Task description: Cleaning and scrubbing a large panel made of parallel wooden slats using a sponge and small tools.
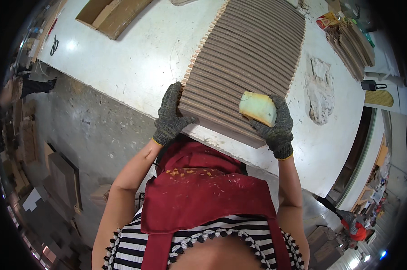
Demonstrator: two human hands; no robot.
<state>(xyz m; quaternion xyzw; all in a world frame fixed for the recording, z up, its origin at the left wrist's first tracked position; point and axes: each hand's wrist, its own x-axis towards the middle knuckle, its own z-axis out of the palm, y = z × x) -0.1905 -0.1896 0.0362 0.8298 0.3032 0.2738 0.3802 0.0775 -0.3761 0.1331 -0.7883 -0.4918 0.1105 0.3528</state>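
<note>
A long row of thin brown wooden boards [244, 63] stands on edge, packed side by side, on the white table. My right hand [278, 130], in a dark grey knit glove, grips a worn pale green and yellowish sponge block [257, 108] over the near right part of the row. Whether the sponge presses on the boards or hovers just above them, I cannot tell. At the row's near left corner is my left hand [171, 118], gloved alike. Its fingers stretch along the boards' left ends, and the thumb spreads across the nearest board's face.
The white table [131, 67] carries an open cardboard box [113, 18] at far left, black scissors [54, 45] and a crumpled whitish cloth [319, 90] at right. More strips [351, 47] lie at far right. People stand at far left and lower right; boards lean at lower left.
</note>
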